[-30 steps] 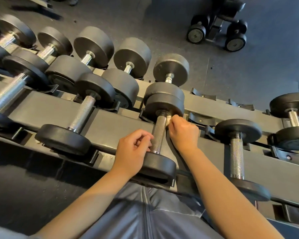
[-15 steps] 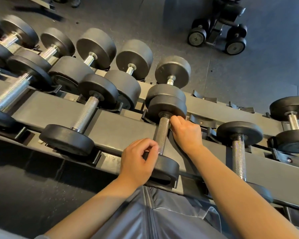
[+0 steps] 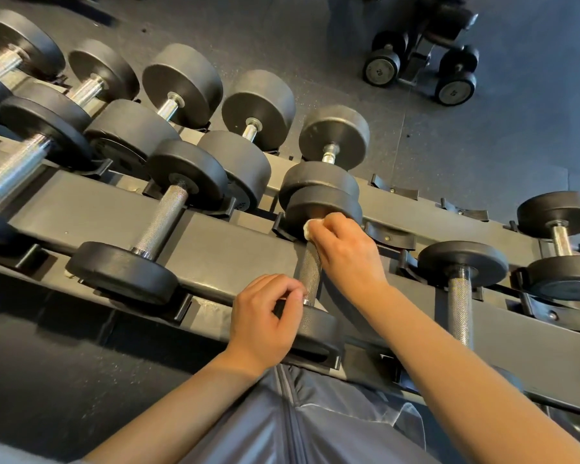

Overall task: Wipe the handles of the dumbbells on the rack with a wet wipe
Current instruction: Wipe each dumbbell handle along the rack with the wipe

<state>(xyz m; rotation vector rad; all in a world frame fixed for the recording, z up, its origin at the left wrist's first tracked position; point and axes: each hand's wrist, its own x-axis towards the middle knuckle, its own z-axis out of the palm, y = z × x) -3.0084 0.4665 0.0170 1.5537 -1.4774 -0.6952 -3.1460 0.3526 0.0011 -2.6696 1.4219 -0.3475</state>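
A dark metal rack (image 3: 235,259) holds black dumbbells with knurled steel handles in two rows. My right hand (image 3: 345,249) grips the top of the middle dumbbell's handle (image 3: 310,272), pressing a crumpled white wet wipe (image 3: 310,227) against it just under the far weight head. My left hand (image 3: 265,319) holds the lower end of the same handle with curled fingers, resting over the near weight head (image 3: 318,329).
A dumbbell (image 3: 161,222) lies to the left and another (image 3: 459,296) to the right on the same row. The lower row has several bigger dumbbells (image 3: 255,125). Empty cradles (image 3: 392,189) sit at mid right. A small rack of dumbbells (image 3: 422,61) stands on the floor beyond.
My right hand has slid up the handle to the far weight head, and the wipe now shows at my fingertips. My left hand stays at the lower end.
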